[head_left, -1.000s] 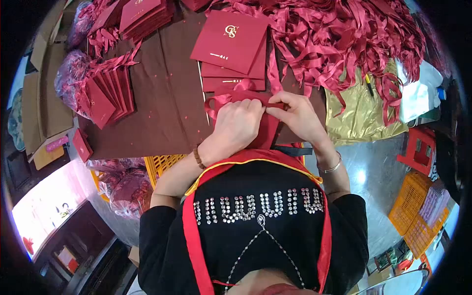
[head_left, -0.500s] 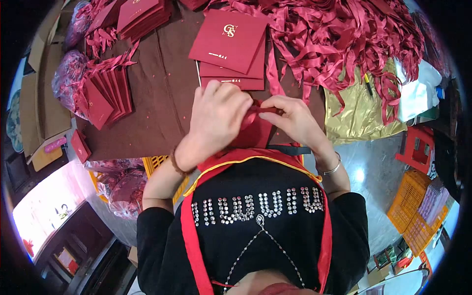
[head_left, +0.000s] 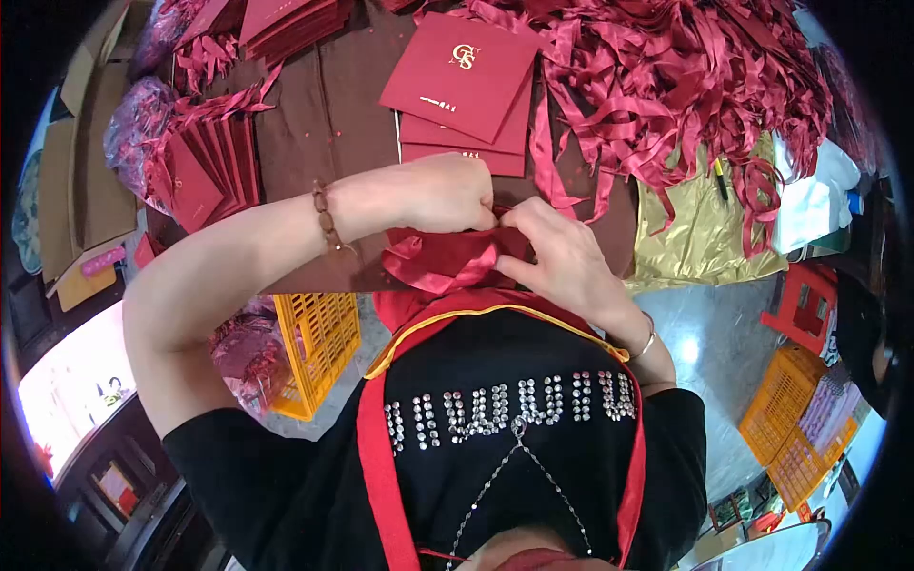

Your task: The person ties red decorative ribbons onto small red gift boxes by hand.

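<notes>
My left hand (head_left: pixel 452 193), with a brown beaded bracelet on its wrist, is closed at the table's front edge, its fingertips on a dark red satin ribbon (head_left: pixel 443 269). Thumb and fingers of my right hand (head_left: pixel 557 249) pinch the same ribbon close beside it. Loose, shiny folds of the ribbon hang under both hands, above my red apron. What lies behind my left hand is mostly hidden. Just beyond the hands sits a small stack of dark red square cards (head_left: pixel 462 76) with gold lettering, the top one turned askew.
A big heap of red ribbons (head_left: pixel 666 86) covers the back right, beside gold foil (head_left: pixel 681 233) and a yellow-black pen (head_left: pixel 721 179). More red cards (head_left: pixel 214 171) fan out at left, near a cardboard box (head_left: pixel 90 181). Yellow crates (head_left: pixel 319 347) stand below the table.
My left elbow has swung outward and up, turning the forearm nearly level. The ribbon has spread into wider folds under the hands. The view has shifted slightly.
</notes>
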The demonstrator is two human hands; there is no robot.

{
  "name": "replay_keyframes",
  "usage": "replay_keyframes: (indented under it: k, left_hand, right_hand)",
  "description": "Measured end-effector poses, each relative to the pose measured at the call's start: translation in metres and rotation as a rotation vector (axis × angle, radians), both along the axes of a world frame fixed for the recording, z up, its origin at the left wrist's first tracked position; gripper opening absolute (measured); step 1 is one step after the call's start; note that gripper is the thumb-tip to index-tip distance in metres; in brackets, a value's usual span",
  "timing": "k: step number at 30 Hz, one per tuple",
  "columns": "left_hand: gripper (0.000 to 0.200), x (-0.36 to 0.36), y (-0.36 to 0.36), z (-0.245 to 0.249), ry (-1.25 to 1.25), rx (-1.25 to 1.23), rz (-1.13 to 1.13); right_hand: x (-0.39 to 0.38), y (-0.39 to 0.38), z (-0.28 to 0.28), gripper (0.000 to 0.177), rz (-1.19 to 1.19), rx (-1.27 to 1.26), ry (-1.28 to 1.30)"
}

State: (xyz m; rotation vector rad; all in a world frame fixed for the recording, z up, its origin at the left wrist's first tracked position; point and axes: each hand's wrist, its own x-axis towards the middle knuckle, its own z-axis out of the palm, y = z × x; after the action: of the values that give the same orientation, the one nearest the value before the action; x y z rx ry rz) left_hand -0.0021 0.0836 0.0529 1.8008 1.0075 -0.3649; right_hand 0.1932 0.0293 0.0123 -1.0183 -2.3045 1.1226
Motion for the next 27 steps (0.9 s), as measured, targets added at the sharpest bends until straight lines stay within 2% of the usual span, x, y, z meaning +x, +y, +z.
replay_keyframes:
  k: [6,8,9,11,14,18,20,21,23,24,25,27]
  left_hand:
    - [0.022,0.006,0.001,-0.002,0.019,-0.088,0.107]
    - [0.020,0.005,0.002,-0.010,0.064,-0.304,0.290]
    - [0.020,0.004,0.002,-0.013,0.067,-0.301,0.289]
    - [0.016,0.001,0.000,-0.019,-0.065,-0.010,0.180]
    - [0.017,-0.003,-0.004,-0.032,-0.146,0.118,0.114]
    - [0.016,0.001,0.001,-0.004,-0.033,0.060,-0.032]
    - [0.015,-0.007,-0.003,-0.006,-0.111,0.368,-0.156]
    - [0.015,-0.011,-0.004,-0.014,-0.111,0.369,-0.160]
    - [0.014,-0.020,-0.010,-0.037,-0.326,0.359,-0.064]
    - [0.016,-0.022,-0.011,-0.039,-0.342,0.244,-0.002]
    - [0.016,-0.024,-0.011,-0.041,-0.346,0.245,0.002]
    - [0.016,-0.029,-0.007,-0.046,-0.511,0.124,-0.087]
  right_hand:
    - [0.001,0.005,-0.007,0.026,-0.009,-0.065,0.077]
    - [0.002,0.009,-0.011,0.023,-0.027,-0.099,0.118]
    - [0.003,0.012,-0.014,0.020,0.004,-0.118,0.141]
    - [0.007,0.019,-0.020,0.018,0.027,-0.138,0.168]
    - [0.012,0.027,-0.026,0.014,0.151,-0.248,0.241]
    - [0.017,0.034,-0.026,0.017,0.264,-0.367,0.282]
    - [0.014,0.035,-0.028,0.013,0.249,-0.386,0.254]
    - [0.013,0.035,-0.029,0.013,0.246,-0.384,0.255]
    - [0.010,0.031,-0.033,0.014,0.228,-0.422,0.247]
    - [0.009,0.031,-0.037,0.014,0.229,-0.424,0.244]
    - [0.008,0.031,-0.042,0.014,0.268,-0.452,0.283]
    - [0.007,0.032,-0.044,0.015,0.317,-0.482,0.318]
